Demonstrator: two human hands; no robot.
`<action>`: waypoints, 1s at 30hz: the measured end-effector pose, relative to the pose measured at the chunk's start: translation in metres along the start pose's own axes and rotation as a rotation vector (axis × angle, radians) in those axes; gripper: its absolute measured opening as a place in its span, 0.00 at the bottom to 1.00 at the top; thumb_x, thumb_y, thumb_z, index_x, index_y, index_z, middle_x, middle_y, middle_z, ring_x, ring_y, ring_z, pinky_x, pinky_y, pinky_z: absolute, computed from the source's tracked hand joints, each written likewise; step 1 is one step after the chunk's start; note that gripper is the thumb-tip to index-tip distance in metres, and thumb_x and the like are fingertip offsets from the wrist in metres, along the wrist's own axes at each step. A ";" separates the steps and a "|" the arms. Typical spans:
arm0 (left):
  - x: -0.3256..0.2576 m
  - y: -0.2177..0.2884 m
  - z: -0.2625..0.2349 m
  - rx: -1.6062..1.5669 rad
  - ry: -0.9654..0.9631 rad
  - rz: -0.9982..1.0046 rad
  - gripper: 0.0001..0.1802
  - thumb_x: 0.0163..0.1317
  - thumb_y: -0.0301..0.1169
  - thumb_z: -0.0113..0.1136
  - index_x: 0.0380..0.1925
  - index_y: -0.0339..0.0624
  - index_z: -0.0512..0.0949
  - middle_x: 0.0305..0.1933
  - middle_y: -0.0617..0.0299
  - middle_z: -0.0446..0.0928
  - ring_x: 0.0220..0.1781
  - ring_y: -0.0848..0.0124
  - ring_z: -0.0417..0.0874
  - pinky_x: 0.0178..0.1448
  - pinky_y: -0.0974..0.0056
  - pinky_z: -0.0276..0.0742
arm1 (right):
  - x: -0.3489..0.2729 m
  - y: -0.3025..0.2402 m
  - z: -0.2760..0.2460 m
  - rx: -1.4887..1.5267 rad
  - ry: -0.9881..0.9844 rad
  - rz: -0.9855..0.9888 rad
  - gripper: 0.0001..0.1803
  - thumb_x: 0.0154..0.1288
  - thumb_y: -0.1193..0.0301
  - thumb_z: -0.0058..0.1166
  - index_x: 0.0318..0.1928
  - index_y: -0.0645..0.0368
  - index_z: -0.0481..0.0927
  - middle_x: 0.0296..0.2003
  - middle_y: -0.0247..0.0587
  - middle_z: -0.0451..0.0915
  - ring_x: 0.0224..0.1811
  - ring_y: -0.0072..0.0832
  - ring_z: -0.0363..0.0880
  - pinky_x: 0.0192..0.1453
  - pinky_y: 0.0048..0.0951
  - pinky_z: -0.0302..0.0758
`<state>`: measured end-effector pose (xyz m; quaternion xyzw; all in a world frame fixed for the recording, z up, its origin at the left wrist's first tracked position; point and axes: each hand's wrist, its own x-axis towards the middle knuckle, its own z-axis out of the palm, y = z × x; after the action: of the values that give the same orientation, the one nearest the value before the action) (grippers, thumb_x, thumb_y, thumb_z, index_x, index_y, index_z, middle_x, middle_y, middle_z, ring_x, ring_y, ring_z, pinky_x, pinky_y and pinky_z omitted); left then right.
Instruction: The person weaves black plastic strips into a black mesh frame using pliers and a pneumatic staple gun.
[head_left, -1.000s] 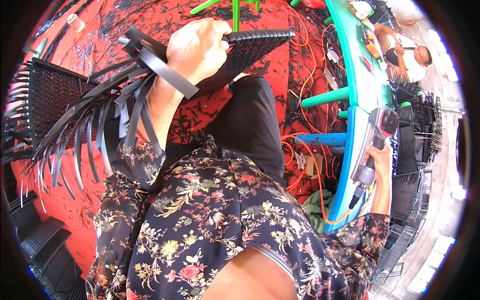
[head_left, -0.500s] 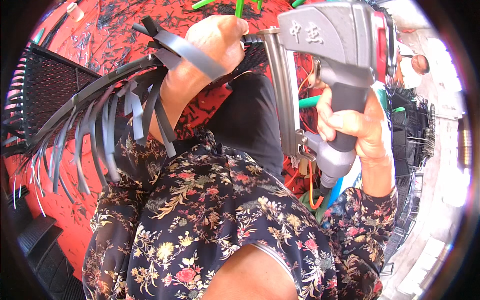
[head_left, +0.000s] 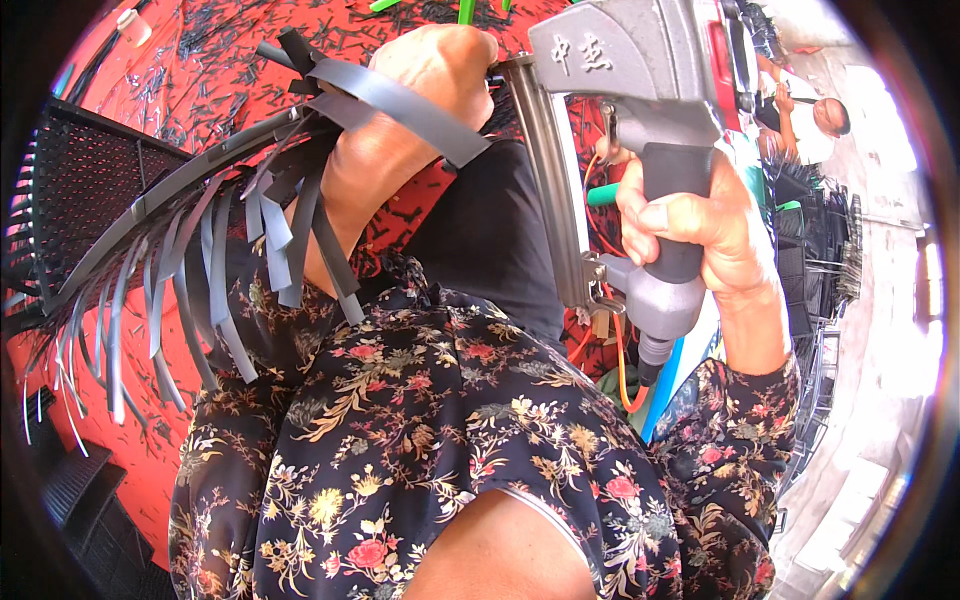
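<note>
My right hand [head_left: 700, 215] is wrapped round the black grip of a grey air stapler [head_left: 620, 60], held upright in front of me. The long metal magazine [head_left: 550, 180] faces left, and its nose end is beside the fingers of my left hand [head_left: 430, 90]. That left hand is closed in a fist; its fingertips are hidden, so what it pinches cannot be made out. Loose grey-black plastic strips [head_left: 210, 260] hang in a fringe from a curved dark edge [head_left: 215, 165] running beneath my left wrist. One wider strip [head_left: 400, 105] loops over that wrist.
Black strip scraps litter the red floor covering [head_left: 240, 40]. A black woven panel [head_left: 95, 165] stands at the left, with more dark pieces [head_left: 85, 490] below it. An orange hose [head_left: 622, 365] hangs by the stapler. Another person [head_left: 815, 125] is at far right, near stacked black pieces [head_left: 820, 250].
The stapler and my right hand have shifted slightly left and up. My left hand stays closed in nearly the same place, while the strip over its wrist has swung a little to the right.
</note>
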<state>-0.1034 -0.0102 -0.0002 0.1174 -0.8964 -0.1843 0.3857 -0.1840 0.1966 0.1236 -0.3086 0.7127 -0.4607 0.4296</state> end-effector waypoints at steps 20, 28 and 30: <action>0.001 -0.014 -0.008 -0.064 -0.149 -0.104 0.11 0.52 0.29 0.61 0.34 0.34 0.83 0.32 0.48 0.83 0.36 0.56 0.85 0.43 0.59 0.78 | 0.013 0.006 -0.009 0.178 -0.090 -0.074 0.09 0.58 0.71 0.56 0.32 0.66 0.77 0.22 0.40 0.76 0.23 0.26 0.76 0.30 0.29 0.75; -0.002 -0.036 0.008 -0.033 -0.198 -0.057 0.16 0.49 0.27 0.61 0.41 0.44 0.82 0.38 0.51 0.82 0.44 0.55 0.83 0.50 0.56 0.76 | -0.045 0.071 -0.109 0.180 0.359 -0.045 0.12 0.62 0.73 0.54 0.45 0.62 0.70 0.28 0.40 0.75 0.28 0.26 0.75 0.31 0.29 0.75; -0.010 -0.058 -0.002 -0.055 -0.025 0.219 0.15 0.49 0.27 0.65 0.40 0.47 0.80 0.37 0.56 0.81 0.37 0.54 0.81 0.42 0.53 0.77 | -0.052 0.119 -0.150 0.049 0.446 0.049 0.18 0.60 0.72 0.55 0.49 0.63 0.68 0.26 0.40 0.76 0.27 0.27 0.77 0.30 0.28 0.76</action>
<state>-0.0911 -0.0601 -0.0299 0.0060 -0.9033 -0.1669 0.3953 -0.3010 0.3451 0.0623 -0.1713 0.7860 -0.5240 0.2796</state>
